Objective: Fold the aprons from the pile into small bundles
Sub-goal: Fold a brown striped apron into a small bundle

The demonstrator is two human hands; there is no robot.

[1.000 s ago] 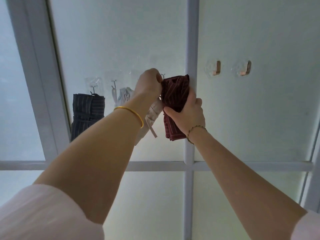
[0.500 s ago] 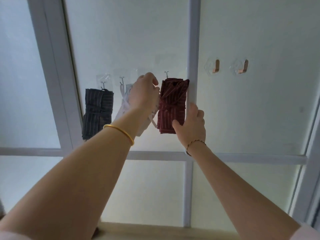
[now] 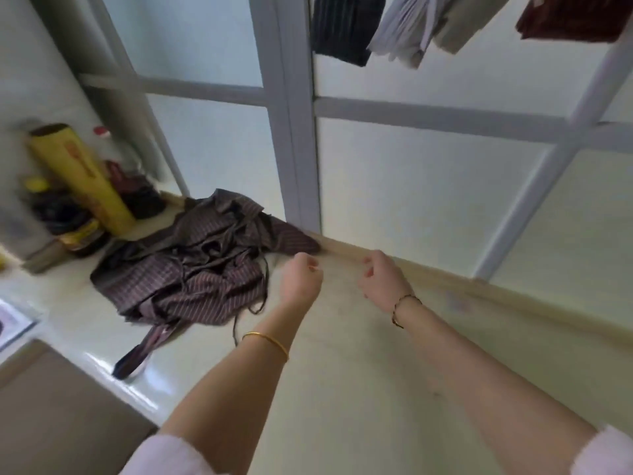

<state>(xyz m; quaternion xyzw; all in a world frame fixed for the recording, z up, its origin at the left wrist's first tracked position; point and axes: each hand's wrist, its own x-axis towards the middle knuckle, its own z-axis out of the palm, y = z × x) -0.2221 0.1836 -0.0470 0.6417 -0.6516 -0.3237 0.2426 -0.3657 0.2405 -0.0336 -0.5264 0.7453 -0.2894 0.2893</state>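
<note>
A crumpled pile of brown striped aprons [image 3: 191, 269] lies on the pale counter [image 3: 342, 371], with straps trailing toward the front edge. My left hand [image 3: 301, 277] hovers just right of the pile, fingers loosely curled and holding nothing. My right hand [image 3: 382, 277] hangs beside it, also loosely curled and empty. Three folded bundles hang along the top edge: a dark striped bundle [image 3: 346, 25], a white and beige bundle [image 3: 418, 25] and a maroon bundle [image 3: 575, 18].
A yellow roll [image 3: 80, 176] leans in the left corner among dark jars and bottles [image 3: 65, 214]. A frosted window with grey frames [image 3: 294, 132] stands behind the counter. A brown surface [image 3: 58, 416] lies below the counter's front edge.
Both hands let go of the maroon bundle, which now hangs on its hook, and dropped to the counter. The view swung down from the hooks to the apron pile.
</note>
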